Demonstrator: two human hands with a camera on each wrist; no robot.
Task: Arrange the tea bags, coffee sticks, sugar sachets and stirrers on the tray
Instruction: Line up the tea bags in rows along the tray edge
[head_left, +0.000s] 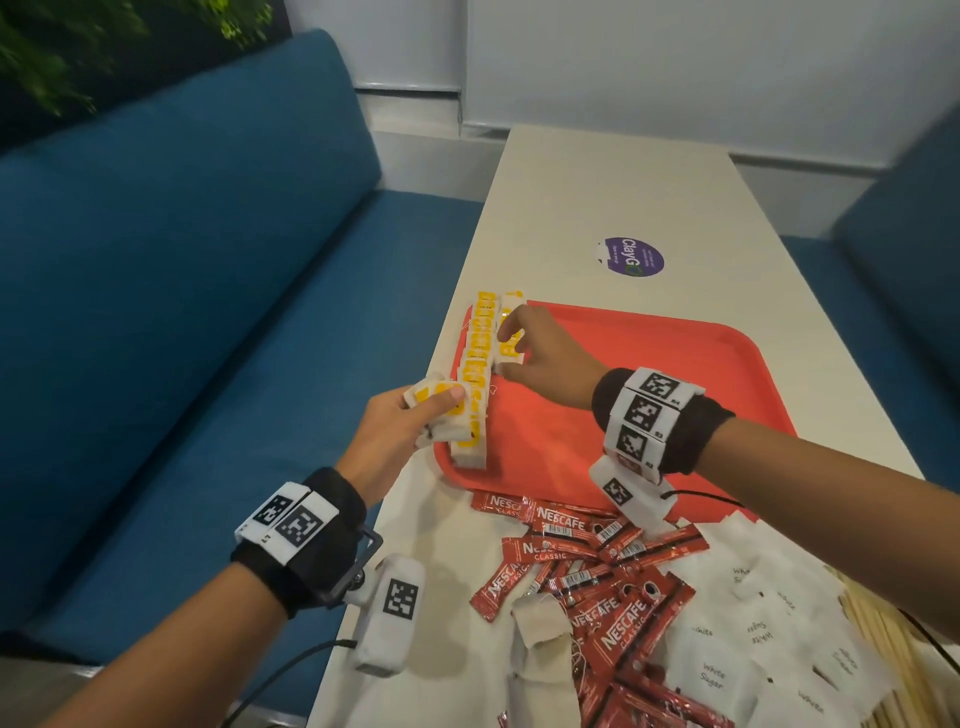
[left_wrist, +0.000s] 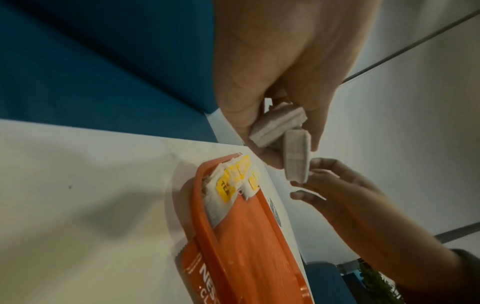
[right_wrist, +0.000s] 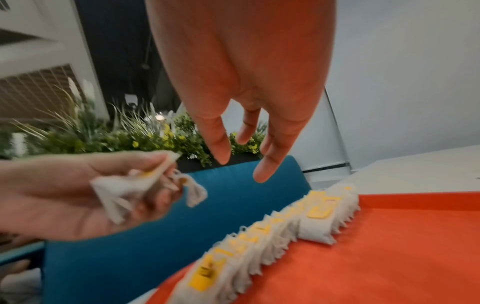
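Observation:
A red tray (head_left: 649, 364) lies on the white table. Tea bags with yellow tags (head_left: 475, 374) stand in a row along its left rim. One more tea bag (right_wrist: 317, 224) stands just right of that row at the far end. My right hand (head_left: 506, 344) hovers over this bag with fingers spread and straight, and it holds nothing in the right wrist view (right_wrist: 241, 166). My left hand (head_left: 415, 410) grips a bunch of tea bags (head_left: 439, 395) at the tray's near left corner, also seen in the left wrist view (left_wrist: 280, 127).
Red coffee sticks (head_left: 597, 571) lie heaped in front of the tray, with white sugar sachets (head_left: 753, 623) to their right and wooden stirrers (head_left: 883, 649) at the table's right edge. Loose tea bags (head_left: 540, 623) lie near the front. A blue bench (head_left: 208, 312) runs along the left.

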